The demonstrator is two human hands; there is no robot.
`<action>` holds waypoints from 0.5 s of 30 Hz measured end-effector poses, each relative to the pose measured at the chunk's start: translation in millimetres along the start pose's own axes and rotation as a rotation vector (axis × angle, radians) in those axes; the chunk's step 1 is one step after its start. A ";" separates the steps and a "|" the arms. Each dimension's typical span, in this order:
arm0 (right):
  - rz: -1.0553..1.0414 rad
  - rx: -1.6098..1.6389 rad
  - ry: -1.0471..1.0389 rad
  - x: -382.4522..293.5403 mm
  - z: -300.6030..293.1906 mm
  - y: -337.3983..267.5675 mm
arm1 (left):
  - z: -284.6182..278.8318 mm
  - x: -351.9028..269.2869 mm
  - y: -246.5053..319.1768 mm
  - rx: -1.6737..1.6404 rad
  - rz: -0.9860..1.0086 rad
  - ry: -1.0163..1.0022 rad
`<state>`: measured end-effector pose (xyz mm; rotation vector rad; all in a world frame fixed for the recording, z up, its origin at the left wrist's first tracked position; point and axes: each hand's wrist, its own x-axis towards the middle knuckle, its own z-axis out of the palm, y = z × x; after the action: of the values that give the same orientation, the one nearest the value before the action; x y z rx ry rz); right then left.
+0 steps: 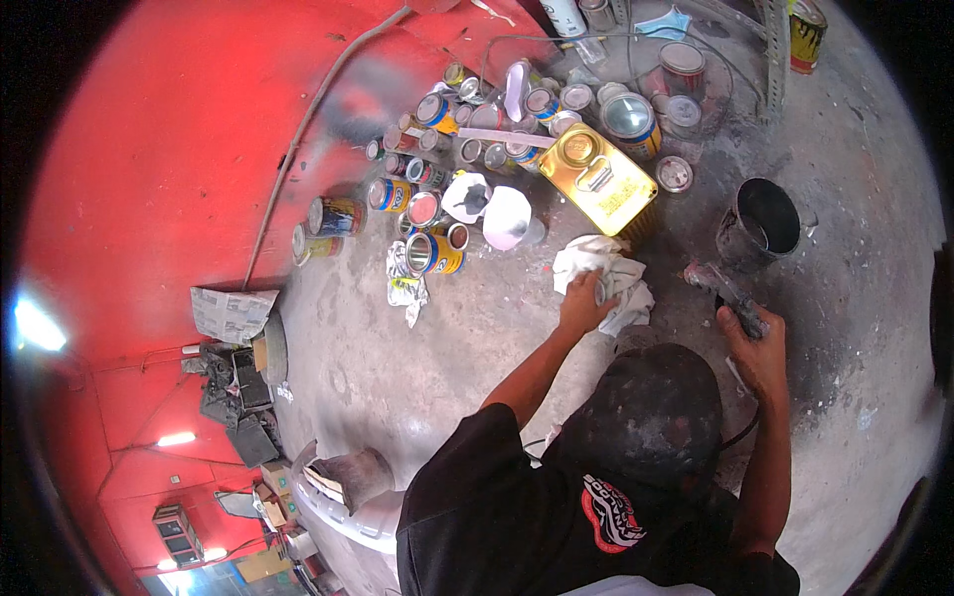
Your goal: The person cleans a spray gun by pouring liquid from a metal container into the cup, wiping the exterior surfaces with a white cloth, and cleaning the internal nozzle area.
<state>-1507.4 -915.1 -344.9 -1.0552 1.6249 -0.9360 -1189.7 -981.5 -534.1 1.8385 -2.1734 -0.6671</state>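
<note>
Neither of my hands is in view. Before me a co-worker in a black cap (648,417) and black shirt (507,506) crouches over the concrete floor, seen from above and behind. The co-worker's left hand (583,302) grips a crumpled white cloth (622,279) beside a gold rectangular tin (615,186). A paint-stained tool, seemingly a spray gun (727,290), is in the co-worker's right hand (760,346), and a dark hose (741,436) shows near that forearm. Just beyond the tool, a black-stained bucket (753,231) stands on the floor.
Several paint cans (432,253) crowd the floor along a red wall (186,149). Among them are paint-smeared white cups (508,216) and a flat stick (507,137). A metal shelf post (774,67) rises at upper right. A cut bucket-like container (358,477) lies at lower left.
</note>
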 end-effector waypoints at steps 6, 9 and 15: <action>-0.007 0.038 -0.032 6.9 4.2 -4.0 | -14.7 15.6 -21.5 -0.135 -0.022 -0.206; -0.038 0.033 0.001 8.4 0.8 -3.2 | -34.1 16.0 -19.0 -0.089 0.003 -0.073; -0.044 -0.014 0.041 11.4 0.3 6.6 | -145.0 14.7 84.0 -0.044 0.097 0.494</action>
<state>-1510.5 -923.6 -354.5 -1.0912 1.6496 -0.9822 -1201.6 -1015.0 -369.7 1.6453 -1.8850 -0.2057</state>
